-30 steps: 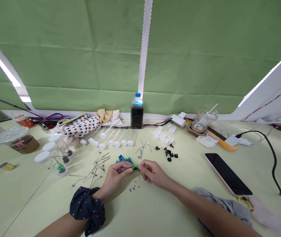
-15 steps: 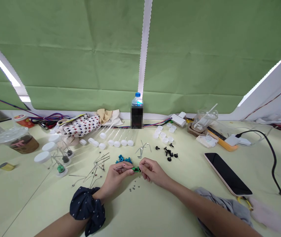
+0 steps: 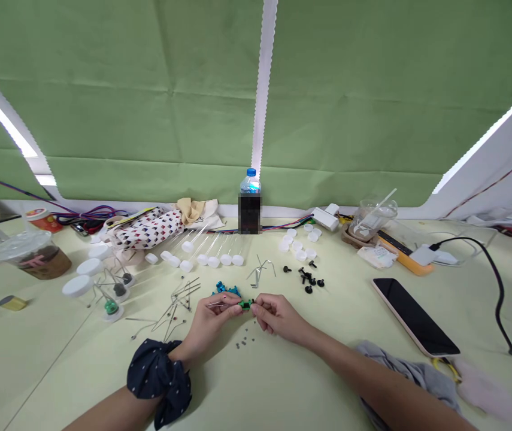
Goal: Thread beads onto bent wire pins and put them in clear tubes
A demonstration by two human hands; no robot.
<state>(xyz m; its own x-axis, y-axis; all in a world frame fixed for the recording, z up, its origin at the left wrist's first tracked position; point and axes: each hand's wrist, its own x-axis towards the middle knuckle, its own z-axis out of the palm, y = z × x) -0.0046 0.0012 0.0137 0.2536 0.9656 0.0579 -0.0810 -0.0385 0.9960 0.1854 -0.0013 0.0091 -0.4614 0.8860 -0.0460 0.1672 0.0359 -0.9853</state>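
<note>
My left hand [image 3: 208, 326] and my right hand [image 3: 277, 316] meet over the middle of the pale green table [image 3: 80, 371]. Both pinch a small green metal part [image 3: 245, 304] between their fingertips. My left hand also grips a thin metal rod [image 3: 215, 304] that points left from the part. A dark dotted scrunchie [image 3: 159, 380] sits on my left wrist. Just behind my hands lies a little heap of blue metal parts [image 3: 225, 291]. A few tiny grey screws [image 3: 243, 343] lie on the table below my hands.
Bent metal rods [image 3: 179, 302] lie left of my hands, hex keys [image 3: 260, 270] and black screws [image 3: 307, 278] behind. Capped clear tubes [image 3: 211, 251], white caps [image 3: 298, 244], a water bottle [image 3: 250, 203], drink cups [image 3: 35, 251], a phone [image 3: 415, 323], a black cable [image 3: 500, 293] and grey cloth [image 3: 412, 374] surround them.
The hands have barely shifted. The green part has turned slightly between the fingertips, and my right hand's fingers have edged a little closer to my left.
</note>
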